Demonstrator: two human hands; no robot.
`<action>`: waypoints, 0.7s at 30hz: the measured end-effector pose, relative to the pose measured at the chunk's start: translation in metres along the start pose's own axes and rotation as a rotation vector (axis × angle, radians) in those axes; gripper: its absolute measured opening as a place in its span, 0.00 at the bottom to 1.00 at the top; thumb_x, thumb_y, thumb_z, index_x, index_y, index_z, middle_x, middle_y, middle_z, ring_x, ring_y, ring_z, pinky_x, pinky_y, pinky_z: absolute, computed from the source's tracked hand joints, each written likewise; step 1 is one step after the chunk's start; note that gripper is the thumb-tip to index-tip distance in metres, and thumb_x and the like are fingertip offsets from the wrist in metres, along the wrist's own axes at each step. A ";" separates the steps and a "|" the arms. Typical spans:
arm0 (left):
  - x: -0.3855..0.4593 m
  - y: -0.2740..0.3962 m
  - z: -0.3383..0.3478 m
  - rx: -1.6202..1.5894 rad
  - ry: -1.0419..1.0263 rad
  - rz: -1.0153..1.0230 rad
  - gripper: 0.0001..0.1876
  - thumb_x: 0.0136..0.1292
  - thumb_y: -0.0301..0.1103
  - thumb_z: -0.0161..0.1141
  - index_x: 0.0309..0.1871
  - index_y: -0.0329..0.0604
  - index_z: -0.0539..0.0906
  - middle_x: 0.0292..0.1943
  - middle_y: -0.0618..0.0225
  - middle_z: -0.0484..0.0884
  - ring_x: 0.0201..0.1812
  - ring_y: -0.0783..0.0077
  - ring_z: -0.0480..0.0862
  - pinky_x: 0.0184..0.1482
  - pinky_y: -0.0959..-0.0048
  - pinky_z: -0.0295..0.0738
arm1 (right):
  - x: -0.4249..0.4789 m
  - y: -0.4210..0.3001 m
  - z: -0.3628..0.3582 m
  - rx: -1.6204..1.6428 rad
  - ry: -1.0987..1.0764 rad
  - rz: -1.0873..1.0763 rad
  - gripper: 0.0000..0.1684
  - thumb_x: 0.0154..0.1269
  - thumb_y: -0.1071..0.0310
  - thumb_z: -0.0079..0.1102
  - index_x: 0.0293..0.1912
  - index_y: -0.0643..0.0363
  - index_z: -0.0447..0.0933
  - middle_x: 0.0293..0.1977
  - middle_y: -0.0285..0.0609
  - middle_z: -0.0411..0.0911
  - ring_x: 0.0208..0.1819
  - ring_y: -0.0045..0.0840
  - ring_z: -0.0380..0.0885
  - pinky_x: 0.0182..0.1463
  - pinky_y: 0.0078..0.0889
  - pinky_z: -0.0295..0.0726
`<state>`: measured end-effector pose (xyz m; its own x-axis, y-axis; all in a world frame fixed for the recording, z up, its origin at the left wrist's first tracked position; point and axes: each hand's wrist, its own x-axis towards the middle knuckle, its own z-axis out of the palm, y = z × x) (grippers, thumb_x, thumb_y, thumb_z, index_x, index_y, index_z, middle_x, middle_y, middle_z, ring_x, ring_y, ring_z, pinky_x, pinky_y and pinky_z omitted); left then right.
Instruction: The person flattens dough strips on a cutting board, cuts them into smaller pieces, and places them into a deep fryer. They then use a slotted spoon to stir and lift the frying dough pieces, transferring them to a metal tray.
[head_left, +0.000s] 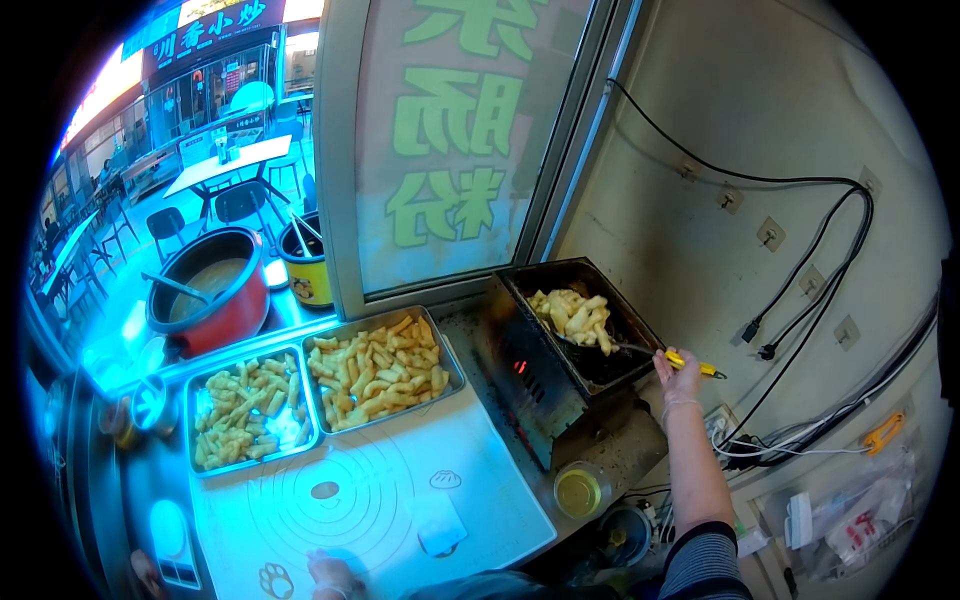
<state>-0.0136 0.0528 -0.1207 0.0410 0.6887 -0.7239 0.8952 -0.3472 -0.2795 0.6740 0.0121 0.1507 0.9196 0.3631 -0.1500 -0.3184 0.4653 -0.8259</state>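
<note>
My right hand (679, 382), in what looks like a clear glove, is closed on the yellow handle (702, 366) of a skimmer. The skimmer's far end is under a heap of pale fried strips (577, 319) in a dark, greasy fryer (592, 379). At the bottom edge my left hand (331, 574) rests on or just over a white mat (480, 480) with printed rings; its fingers show only in part. Beyond the mat, metal trays hold golden strips (375, 367) and paler pieces (247, 412).
A red pot (225, 322) with a ladle and a yellow pot (311, 283) stand by the window. A cup of yellow liquid (579, 491) is near the fryer. Black cables (825, 180) hang on the right wall. Left of the mat lies a scale (174, 551); someone's hand (144, 574) is beside it.
</note>
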 end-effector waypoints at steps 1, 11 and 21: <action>0.002 -0.002 0.003 0.010 0.007 -0.008 0.55 0.44 0.76 0.64 0.70 0.44 0.71 0.75 0.46 0.58 0.75 0.42 0.55 0.70 0.54 0.57 | -0.002 0.001 0.006 -0.043 -0.046 -0.026 0.14 0.66 0.63 0.56 0.46 0.61 0.72 0.42 0.48 0.76 0.41 0.40 0.83 0.46 0.38 0.87; -0.003 -0.003 -0.007 -0.052 -0.062 0.013 0.53 0.45 0.72 0.65 0.70 0.46 0.71 0.76 0.49 0.55 0.76 0.40 0.53 0.71 0.54 0.55 | -0.110 -0.018 0.069 -1.144 -0.800 -0.835 0.08 0.66 0.69 0.62 0.44 0.58 0.81 0.42 0.41 0.82 0.48 0.26 0.80 0.54 0.30 0.76; -0.012 -0.001 -0.010 -0.008 0.013 0.015 0.53 0.45 0.74 0.65 0.67 0.42 0.74 0.73 0.45 0.60 0.75 0.44 0.58 0.73 0.55 0.53 | -0.126 -0.065 0.074 -0.773 -0.655 -0.347 0.11 0.70 0.64 0.60 0.48 0.59 0.76 0.42 0.41 0.80 0.38 0.27 0.84 0.46 0.29 0.84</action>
<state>-0.0106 0.0507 -0.1052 0.0605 0.6916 -0.7197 0.8979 -0.3527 -0.2634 0.5616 -0.0038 0.2635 0.5557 0.7791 0.2900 0.3803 0.0720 -0.9221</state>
